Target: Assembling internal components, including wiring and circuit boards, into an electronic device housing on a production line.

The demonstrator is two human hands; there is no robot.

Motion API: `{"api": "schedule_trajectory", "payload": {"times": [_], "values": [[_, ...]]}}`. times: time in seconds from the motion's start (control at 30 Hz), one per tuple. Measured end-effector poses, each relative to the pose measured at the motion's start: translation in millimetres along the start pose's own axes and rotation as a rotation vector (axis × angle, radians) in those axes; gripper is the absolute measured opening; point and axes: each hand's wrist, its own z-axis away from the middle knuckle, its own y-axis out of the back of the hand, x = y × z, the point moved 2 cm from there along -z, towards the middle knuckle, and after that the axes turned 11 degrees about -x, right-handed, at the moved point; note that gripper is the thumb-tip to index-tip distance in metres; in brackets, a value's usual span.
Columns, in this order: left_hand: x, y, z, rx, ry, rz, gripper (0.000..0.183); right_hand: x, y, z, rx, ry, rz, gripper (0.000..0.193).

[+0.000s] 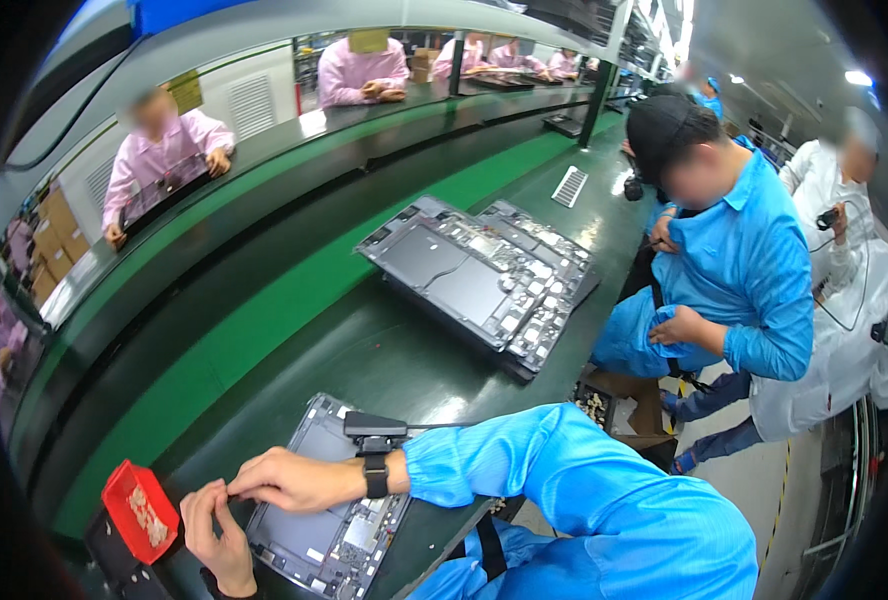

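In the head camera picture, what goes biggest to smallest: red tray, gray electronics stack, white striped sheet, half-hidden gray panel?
1. Gray electronics stack
2. Half-hidden gray panel
3. Red tray
4. White striped sheet
Real sizes are unsure: the sheet is farthest away.

1. The left hand [219,540] and right hand [289,480] are bare.
2. The loose right sleeve [584,470] is bright blue, creased, with a gathered cuff [432,468].
3. A black strap [375,476] rings the right wrist, bearing a boxy black device [374,427] with a thin dark cable [442,426].
4. Dark material [226,588] edges the left wrist.
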Motion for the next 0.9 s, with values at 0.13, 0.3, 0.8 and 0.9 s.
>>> {"api": "schedule_trajectory", "payload": {"times": [0.13,0.3,0.8,0.9], "values": [[2.0,25.8,-10.0,0.232,-0.037,-0.201,0.008,4.2,5.9,3.7,-0.045,-0.105,0.018,0.033],[-39.2,78.4,-19.2,0.459,0.268,-0.328,0.020,-7.0,34.3,18.6,0.048,-0.266,0.100,0.025],[16.3,6.0,-23.6,-0.045,0.259,0.229,0.020,-8.0,21.6,0.9,0.103,-0.091,0.268,0.028],[20.3,-6.8,-33.0,-0.099,0.284,0.274,0.022,-7.8,25.4,0.3,0.105,-0.078,0.278,0.026]]}}
